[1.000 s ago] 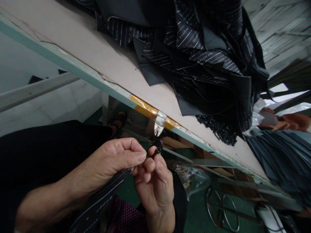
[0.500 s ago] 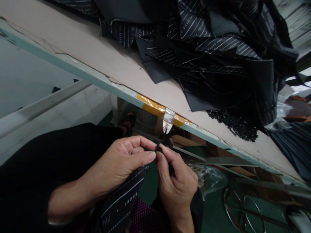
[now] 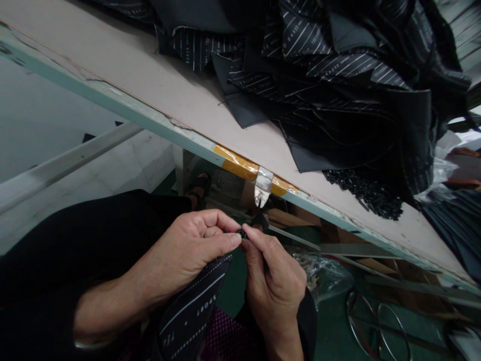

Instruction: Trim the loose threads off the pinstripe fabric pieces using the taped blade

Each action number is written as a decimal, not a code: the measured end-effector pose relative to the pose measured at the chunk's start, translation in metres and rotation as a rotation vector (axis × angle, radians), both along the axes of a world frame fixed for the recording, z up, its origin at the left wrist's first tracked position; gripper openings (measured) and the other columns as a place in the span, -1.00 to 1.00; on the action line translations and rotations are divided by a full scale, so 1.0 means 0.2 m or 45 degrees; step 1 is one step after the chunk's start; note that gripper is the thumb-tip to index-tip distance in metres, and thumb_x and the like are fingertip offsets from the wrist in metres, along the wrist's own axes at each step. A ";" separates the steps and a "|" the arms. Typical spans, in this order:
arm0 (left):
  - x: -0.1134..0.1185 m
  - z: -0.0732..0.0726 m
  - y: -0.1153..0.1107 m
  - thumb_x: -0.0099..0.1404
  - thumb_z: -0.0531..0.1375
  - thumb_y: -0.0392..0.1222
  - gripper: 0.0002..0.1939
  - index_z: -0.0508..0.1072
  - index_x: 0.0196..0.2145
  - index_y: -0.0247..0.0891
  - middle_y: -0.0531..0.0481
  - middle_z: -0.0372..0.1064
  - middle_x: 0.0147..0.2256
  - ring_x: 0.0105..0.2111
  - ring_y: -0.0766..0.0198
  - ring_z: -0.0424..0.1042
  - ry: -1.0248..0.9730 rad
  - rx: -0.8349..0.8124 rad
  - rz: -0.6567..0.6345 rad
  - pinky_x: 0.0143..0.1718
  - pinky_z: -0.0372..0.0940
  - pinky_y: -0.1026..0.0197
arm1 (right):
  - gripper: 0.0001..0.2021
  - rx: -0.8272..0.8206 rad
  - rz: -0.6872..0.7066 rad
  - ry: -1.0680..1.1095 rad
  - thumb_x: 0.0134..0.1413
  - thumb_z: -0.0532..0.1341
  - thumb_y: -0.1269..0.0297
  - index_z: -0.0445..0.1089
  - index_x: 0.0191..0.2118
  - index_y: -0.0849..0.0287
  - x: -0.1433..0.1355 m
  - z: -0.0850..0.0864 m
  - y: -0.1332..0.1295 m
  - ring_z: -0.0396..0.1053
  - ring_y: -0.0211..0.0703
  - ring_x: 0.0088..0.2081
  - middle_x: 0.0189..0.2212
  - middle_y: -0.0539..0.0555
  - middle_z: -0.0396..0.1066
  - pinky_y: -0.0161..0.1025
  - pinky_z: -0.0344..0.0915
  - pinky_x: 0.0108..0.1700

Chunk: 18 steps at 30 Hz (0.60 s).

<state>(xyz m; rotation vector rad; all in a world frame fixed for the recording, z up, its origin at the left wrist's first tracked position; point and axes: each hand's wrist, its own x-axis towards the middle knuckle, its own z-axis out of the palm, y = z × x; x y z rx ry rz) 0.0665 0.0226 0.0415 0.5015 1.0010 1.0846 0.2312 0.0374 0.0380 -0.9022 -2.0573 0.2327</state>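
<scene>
- Pinching a small black piece (image 3: 243, 233), the left hand (image 3: 188, 243) has its thumb and forefinger closed at the piece's left side.
- Right hand (image 3: 276, 276): thumb and forefinger closed on the same piece from the opposite side; the two sets of fingertips nearly meet, and much of the piece is hidden by them.
- Position of piece: above the lap, off the near edge of the tabletop (image 3: 180, 87) and just below the metal fitting (image 3: 262, 194) in this view.
- Striped cloth (image 3: 195, 311), dark with white lines and the lettering "SPORT", hangs directly below the left hand. Whether that hand also grips it cannot be determined; the upper part is covered.
- Metal fitting: notched tip pointing down, fixed over amber tape (image 3: 238, 164) along the table edge.
- On the tabletop: a large, disordered pile of dark cloth pieces (image 3: 338, 110), some lined with white-striped, printed fabric. A heap of tiny black parts (image 3: 370, 198) lies against its near side.
- Far right: a row of dark strips (image 3: 454, 225).
- Floor level: a clear plastic bag (image 3: 330, 278), contents indistinct, beyond the right hand.
</scene>
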 end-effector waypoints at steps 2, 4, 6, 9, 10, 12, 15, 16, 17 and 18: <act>0.00 0.00 0.00 0.06 0.48 -0.21 -0.81 0.55 -0.42 -0.28 0.20 0.34 -0.65 -0.67 0.51 0.19 -0.046 -0.001 -0.004 -0.62 0.08 0.49 | -0.74 0.018 0.022 -0.013 0.26 0.22 0.63 0.55 -0.04 0.25 0.01 0.00 0.00 0.61 -0.20 -0.32 -0.29 0.10 0.66 -0.32 0.51 -0.23; 0.00 0.00 0.01 0.06 0.49 -0.22 -0.80 0.54 -0.43 -0.29 0.21 0.33 -0.66 -0.67 0.52 0.18 -0.085 0.004 -0.017 -0.61 0.09 0.49 | -0.74 0.028 0.038 -0.045 0.25 0.23 0.64 0.55 -0.04 0.27 0.01 -0.01 0.00 0.60 -0.17 -0.29 -0.28 0.13 0.65 -0.28 0.50 -0.21; 0.00 0.00 0.01 0.06 0.49 -0.22 -0.80 0.54 -0.44 -0.29 0.19 0.35 -0.65 -0.66 0.52 0.20 -0.117 0.007 -0.027 -0.61 0.10 0.49 | -0.73 0.042 0.053 -0.073 0.25 0.23 0.65 0.54 -0.02 0.27 0.03 -0.01 0.00 0.59 -0.15 -0.26 -0.26 0.14 0.65 -0.24 0.50 -0.18; 0.00 -0.01 0.00 0.07 0.48 -0.23 -0.82 0.54 -0.46 -0.28 0.21 0.30 -0.68 -0.69 0.53 0.14 -0.143 0.019 -0.036 -0.66 0.01 0.49 | -0.72 0.085 0.076 -0.089 0.27 0.22 0.64 0.53 0.00 0.25 0.04 -0.01 0.00 0.58 -0.14 -0.24 -0.25 0.15 0.65 -0.21 0.51 -0.17; 0.00 -0.01 0.00 0.07 0.47 -0.23 -0.82 0.54 -0.47 -0.27 0.22 0.27 -0.70 -0.70 0.53 0.11 -0.142 0.025 -0.036 -0.68 -0.03 0.49 | -0.72 0.100 0.082 -0.092 0.28 0.22 0.63 0.52 0.00 0.24 0.05 -0.01 0.01 0.58 -0.14 -0.24 -0.26 0.15 0.64 -0.21 0.51 -0.17; 0.00 -0.01 0.00 0.06 0.46 -0.24 -0.84 0.55 -0.47 -0.26 0.24 0.23 -0.71 -0.71 0.53 0.07 -0.127 0.029 -0.029 -0.70 -0.06 0.48 | -0.74 0.122 0.092 -0.113 0.31 0.21 0.61 0.53 0.00 0.25 0.05 -0.01 0.01 0.58 -0.14 -0.23 -0.27 0.15 0.64 -0.18 0.51 -0.15; 0.00 0.00 0.00 0.05 0.43 -0.25 -0.88 0.55 -0.49 -0.25 0.24 0.22 -0.72 -0.71 0.52 0.06 -0.088 0.037 -0.003 -0.69 -0.05 0.47 | -0.77 0.164 0.091 -0.156 0.33 0.20 0.59 0.53 0.00 0.29 0.05 -0.01 0.01 0.57 -0.12 -0.23 -0.27 0.17 0.63 -0.15 0.49 -0.12; 0.01 0.00 0.00 0.04 0.42 -0.26 -0.89 0.55 -0.50 -0.25 0.24 0.22 -0.73 -0.71 0.52 0.07 -0.068 0.050 0.006 -0.69 -0.05 0.47 | -0.78 0.175 0.088 -0.162 0.33 0.21 0.59 0.54 -0.01 0.30 0.05 -0.01 0.01 0.57 -0.12 -0.24 -0.27 0.17 0.63 -0.15 0.49 -0.12; 0.01 0.00 0.01 0.04 0.42 -0.26 -0.89 0.55 -0.51 -0.25 0.23 0.23 -0.73 -0.71 0.52 0.07 -0.047 0.063 0.005 -0.69 -0.05 0.47 | -0.78 0.175 0.088 -0.159 0.32 0.21 0.59 0.54 -0.02 0.31 0.04 -0.01 0.01 0.57 -0.12 -0.24 -0.26 0.17 0.63 -0.16 0.48 -0.12; 0.01 -0.01 0.01 0.04 0.42 -0.26 -0.90 0.55 -0.51 -0.25 0.23 0.23 -0.73 -0.71 0.52 0.08 -0.033 0.068 0.001 -0.69 -0.05 0.47 | -0.78 0.159 0.091 -0.141 0.32 0.21 0.60 0.54 -0.03 0.31 0.04 -0.01 0.01 0.57 -0.12 -0.24 -0.27 0.17 0.64 -0.17 0.48 -0.13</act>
